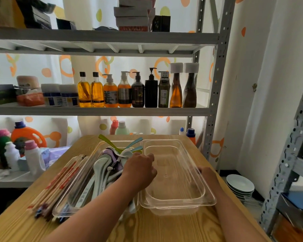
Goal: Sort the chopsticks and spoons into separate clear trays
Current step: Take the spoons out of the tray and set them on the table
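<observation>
One tray holds spoons; left hand and right hand grip the other tray.

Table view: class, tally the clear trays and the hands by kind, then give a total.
Clear trays: 2, the left tray and the right tray
Hands: 2, the left hand and the right hand
Total: 4

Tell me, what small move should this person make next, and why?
Probably let go of the empty tray and reach the left hand to the chopsticks. Both it and the right hand hold that tray's rims; spoons fill the other tray, while the chopsticks lie outside on the table.
</observation>
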`<state>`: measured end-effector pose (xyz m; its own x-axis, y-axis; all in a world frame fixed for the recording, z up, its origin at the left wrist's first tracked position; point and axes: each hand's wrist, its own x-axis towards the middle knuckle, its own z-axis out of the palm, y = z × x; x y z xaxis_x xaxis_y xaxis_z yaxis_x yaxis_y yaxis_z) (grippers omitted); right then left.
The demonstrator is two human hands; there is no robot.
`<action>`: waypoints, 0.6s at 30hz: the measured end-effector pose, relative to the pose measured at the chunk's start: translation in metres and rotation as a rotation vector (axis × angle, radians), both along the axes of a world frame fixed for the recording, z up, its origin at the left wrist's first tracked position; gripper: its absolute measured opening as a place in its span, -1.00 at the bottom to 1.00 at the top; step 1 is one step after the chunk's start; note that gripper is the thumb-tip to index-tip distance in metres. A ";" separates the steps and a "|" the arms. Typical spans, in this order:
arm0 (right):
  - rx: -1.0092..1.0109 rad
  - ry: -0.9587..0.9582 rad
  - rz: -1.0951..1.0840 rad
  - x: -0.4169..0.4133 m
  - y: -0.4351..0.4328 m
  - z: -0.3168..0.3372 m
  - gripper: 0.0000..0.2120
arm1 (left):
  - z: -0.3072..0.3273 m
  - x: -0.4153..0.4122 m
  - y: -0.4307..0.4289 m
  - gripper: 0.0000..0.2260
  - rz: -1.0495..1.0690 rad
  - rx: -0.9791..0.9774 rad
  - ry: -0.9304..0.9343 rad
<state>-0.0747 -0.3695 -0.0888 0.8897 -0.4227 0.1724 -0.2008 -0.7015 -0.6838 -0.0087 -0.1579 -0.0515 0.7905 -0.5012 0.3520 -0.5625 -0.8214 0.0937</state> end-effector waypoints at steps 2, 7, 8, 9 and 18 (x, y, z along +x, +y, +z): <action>0.017 0.009 0.014 0.000 -0.002 0.000 -0.82 | 0.001 0.000 0.000 -0.68 -0.001 -0.004 -0.001; -0.032 -0.014 0.059 -0.003 -0.003 0.001 -0.85 | 0.000 0.000 0.000 -0.68 -0.002 0.003 -0.007; -0.029 -0.009 0.056 -0.002 -0.003 0.001 -0.88 | 0.000 0.000 0.000 -0.68 -0.001 0.003 -0.008; -0.013 0.002 0.044 -0.001 -0.003 0.000 -0.90 | 0.000 0.000 0.000 -0.68 0.000 0.004 -0.009; -0.035 -0.012 0.052 -0.003 -0.001 0.002 -0.87 | 0.001 -0.002 0.001 -0.67 -0.007 0.012 -0.035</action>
<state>-0.0775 -0.3704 -0.0872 0.9083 -0.3692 0.1968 -0.1555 -0.7346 -0.6605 -0.0104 -0.1572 -0.0502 0.7745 -0.5111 0.3728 -0.5709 -0.8185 0.0639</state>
